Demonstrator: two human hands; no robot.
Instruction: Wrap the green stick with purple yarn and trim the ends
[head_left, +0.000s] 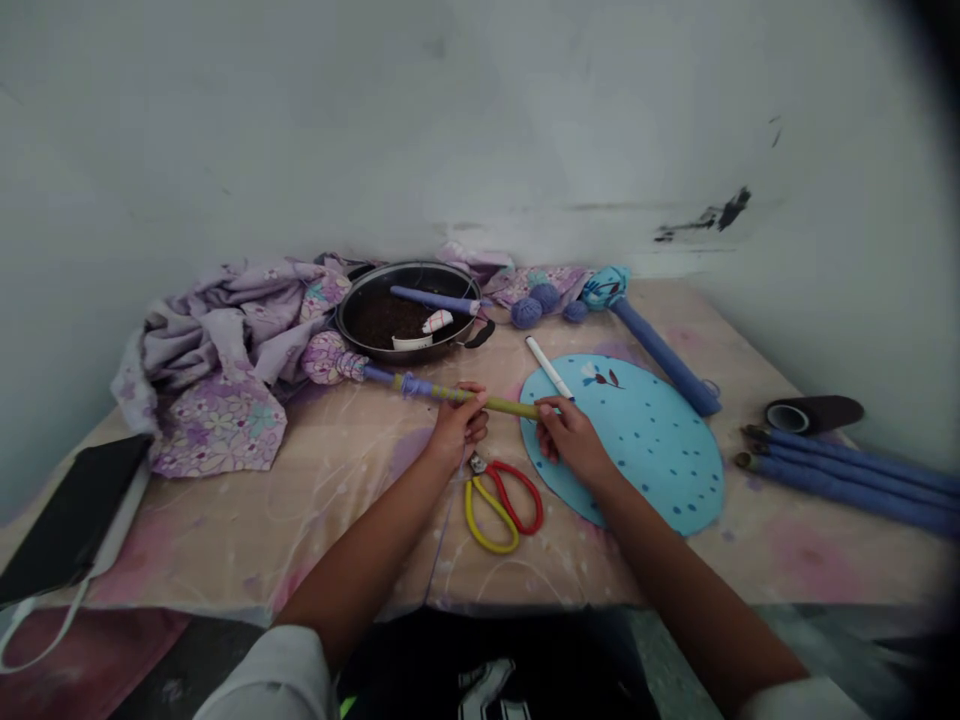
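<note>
Both hands hold a greenish stick (pixel 510 406) level above the table. My left hand (pixel 456 425) is closed around its middle, and my right hand (pixel 562 430) grips its right end. Purple yarn (pixel 409 385) is wound on the stick's left part, and a strand hangs from my left hand to the table edge. A bundled ball of purple flowered cloth (pixel 330 358) is tied at the stick's left end. Scissors (pixel 501 505) with one yellow and one red handle lie just below the hands. A round light-blue cloth (pixel 637 440) with dark dots lies under my right hand.
A black pan (pixel 360 345) with brown contents stands at the back. Crumpled flowered cloth (pixel 217 400) and a black-and-white device (pixel 82 510) are on the left. Purple yarn balls (pixel 526 312), a blue-headed stick (pixel 664 355), a white marker (pixel 549 367), a dark tube (pixel 817 412) and several wrapped sticks (pixel 855 480) lie rightward.
</note>
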